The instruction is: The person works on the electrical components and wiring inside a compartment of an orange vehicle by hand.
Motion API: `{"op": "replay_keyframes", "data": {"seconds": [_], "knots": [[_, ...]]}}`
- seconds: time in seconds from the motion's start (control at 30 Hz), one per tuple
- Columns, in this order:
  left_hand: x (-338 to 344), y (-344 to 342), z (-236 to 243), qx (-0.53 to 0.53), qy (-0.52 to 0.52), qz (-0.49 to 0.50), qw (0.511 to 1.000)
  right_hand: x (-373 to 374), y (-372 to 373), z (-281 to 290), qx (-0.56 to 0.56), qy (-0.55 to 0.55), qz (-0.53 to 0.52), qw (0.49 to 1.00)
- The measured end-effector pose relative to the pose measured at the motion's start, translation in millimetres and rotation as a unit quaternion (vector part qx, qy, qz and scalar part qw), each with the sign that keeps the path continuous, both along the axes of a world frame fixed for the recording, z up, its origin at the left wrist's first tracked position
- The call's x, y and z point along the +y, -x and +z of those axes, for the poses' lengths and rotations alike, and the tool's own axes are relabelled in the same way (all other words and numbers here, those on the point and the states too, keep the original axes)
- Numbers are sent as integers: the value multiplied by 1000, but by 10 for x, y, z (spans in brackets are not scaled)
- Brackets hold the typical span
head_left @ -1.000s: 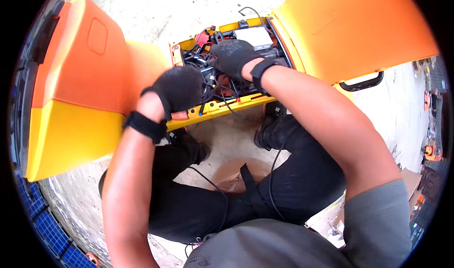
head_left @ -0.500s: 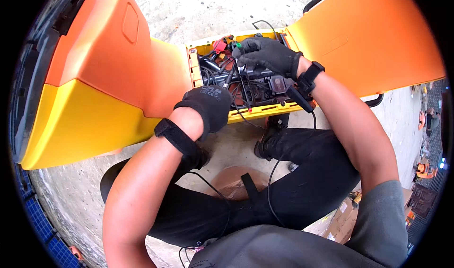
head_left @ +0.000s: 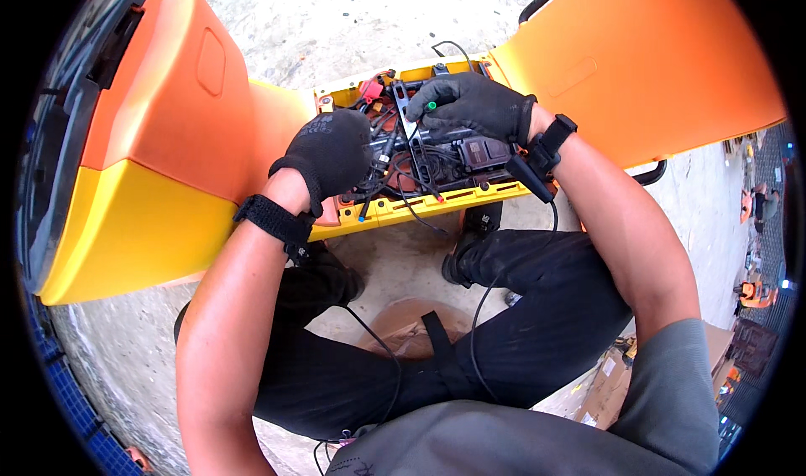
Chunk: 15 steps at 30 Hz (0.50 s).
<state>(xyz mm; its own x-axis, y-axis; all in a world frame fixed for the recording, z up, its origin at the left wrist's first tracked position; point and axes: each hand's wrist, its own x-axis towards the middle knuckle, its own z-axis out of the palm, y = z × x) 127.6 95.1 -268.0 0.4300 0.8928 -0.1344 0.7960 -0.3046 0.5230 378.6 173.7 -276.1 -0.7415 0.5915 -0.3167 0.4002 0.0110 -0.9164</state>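
A narrow yellow compartment (head_left: 382, 216) full of wiring lies open in front of me, between two orange body panels. My right hand (head_left: 483, 107), in a black glove, pinches a thin black cable with a green connector (head_left: 431, 107) over the middle of it. Above the compartment's left end, my left hand (head_left: 327, 150) is curled, also gloved; what its fingers close on, if anything, is hidden behind its back. A bundle of black cables (head_left: 388, 153) runs between the hands. Close by are a pink-red cap (head_left: 371, 90), a red-tipped connector (head_left: 439, 198) and a blue-tipped connector (head_left: 363, 217).
A black box-shaped module (head_left: 484, 153) sits in the compartment's right part. The orange panels (head_left: 201, 123) flank it, the left one tall. A black lead (head_left: 554, 220) hangs from my right wrist. Cardboard boxes (head_left: 606, 388) stand on the concrete floor at lower right.
My left hand has moved up and left, from the compartment's near edge to its left end, uncovering several cables. My right hand stays near the green connector, which has shifted slightly down.
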Motion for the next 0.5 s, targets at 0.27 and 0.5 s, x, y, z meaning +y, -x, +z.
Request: {"op": "replay_keyframes", "data": {"seconds": [0.27,0.5], "knots": [[136,-73,56,-86,-13,84,993,-39,-26,77,-5,5,-1,1000],[299,-86,-4,-197,28,146,969,-69,-133,141,-1,17,-55,998]]}}
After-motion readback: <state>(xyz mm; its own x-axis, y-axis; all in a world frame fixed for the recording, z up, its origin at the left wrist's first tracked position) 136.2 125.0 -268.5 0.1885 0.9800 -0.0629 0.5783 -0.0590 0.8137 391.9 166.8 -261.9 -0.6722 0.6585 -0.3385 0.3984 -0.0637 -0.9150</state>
